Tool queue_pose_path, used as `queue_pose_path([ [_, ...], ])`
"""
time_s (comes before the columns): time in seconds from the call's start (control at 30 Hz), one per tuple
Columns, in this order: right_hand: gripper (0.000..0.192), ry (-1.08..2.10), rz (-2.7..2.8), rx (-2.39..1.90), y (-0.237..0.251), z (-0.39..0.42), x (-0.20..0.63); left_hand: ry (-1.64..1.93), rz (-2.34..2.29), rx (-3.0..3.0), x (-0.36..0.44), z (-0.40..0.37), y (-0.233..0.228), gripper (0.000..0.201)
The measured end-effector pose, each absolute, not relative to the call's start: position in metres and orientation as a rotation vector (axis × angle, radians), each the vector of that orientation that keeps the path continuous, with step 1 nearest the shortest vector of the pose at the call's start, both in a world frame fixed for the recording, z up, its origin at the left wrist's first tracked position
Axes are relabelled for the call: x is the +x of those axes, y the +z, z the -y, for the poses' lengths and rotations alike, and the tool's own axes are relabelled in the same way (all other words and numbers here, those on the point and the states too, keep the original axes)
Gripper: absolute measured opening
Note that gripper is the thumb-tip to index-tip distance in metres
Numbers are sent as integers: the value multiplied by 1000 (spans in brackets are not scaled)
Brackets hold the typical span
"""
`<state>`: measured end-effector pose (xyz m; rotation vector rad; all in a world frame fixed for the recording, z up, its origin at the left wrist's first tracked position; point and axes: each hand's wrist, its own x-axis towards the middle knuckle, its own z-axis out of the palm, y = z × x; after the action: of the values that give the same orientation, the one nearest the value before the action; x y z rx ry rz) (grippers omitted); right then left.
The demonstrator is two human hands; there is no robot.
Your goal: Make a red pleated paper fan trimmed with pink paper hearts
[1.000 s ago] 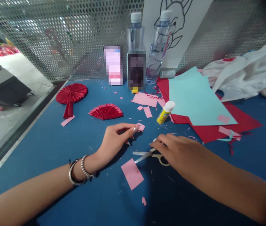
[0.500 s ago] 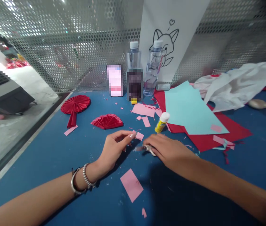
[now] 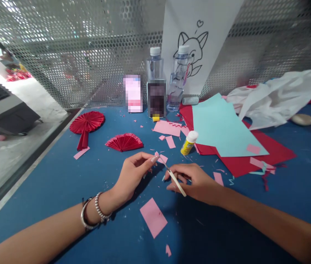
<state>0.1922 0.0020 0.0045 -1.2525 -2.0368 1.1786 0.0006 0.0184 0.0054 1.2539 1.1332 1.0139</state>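
Observation:
My left hand (image 3: 137, 170) is closed in a pinch, thumb against fingertips, on a small piece of pink paper (image 3: 156, 154). My right hand (image 3: 196, 179) grips scissors (image 3: 176, 182) with a pale handle. Their thin metal blades point up and left and reach the left fingertips; whether they touch the paper I cannot tell. Just beyond the fingertips shows a pink paper scrap (image 3: 163, 158). Closer to me lies a pink paper rectangle (image 3: 153, 217). A yellow glue stick (image 3: 189, 143) with a white cap stands behind my right hand.
A red folded paper fan (image 3: 124, 142) and a round red fan with a handle (image 3: 87, 123) lie left. Light blue sheet (image 3: 224, 128) covers red paper at right. Two phones and water bottles (image 3: 177, 79) stand at the back. A white plastic bag (image 3: 279, 99) is far right.
My right hand has turned, and the scissors have swung from lying level to pointing up at the left fingertips. A pink strip beside the right wrist is now uncovered. My left hand stays put.

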Motion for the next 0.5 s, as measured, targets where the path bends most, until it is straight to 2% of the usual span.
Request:
queue_pose_path([
  [0.2, 13, 1196, 2037, -1222, 4, -3, 191, 987, -1127, 1293, 1, -18, 6, 22],
  [0.5, 11, 1464, 1870, -1171, -2, -4, 194, 968, -1043, 1247, 1, -17, 4, 19],
])
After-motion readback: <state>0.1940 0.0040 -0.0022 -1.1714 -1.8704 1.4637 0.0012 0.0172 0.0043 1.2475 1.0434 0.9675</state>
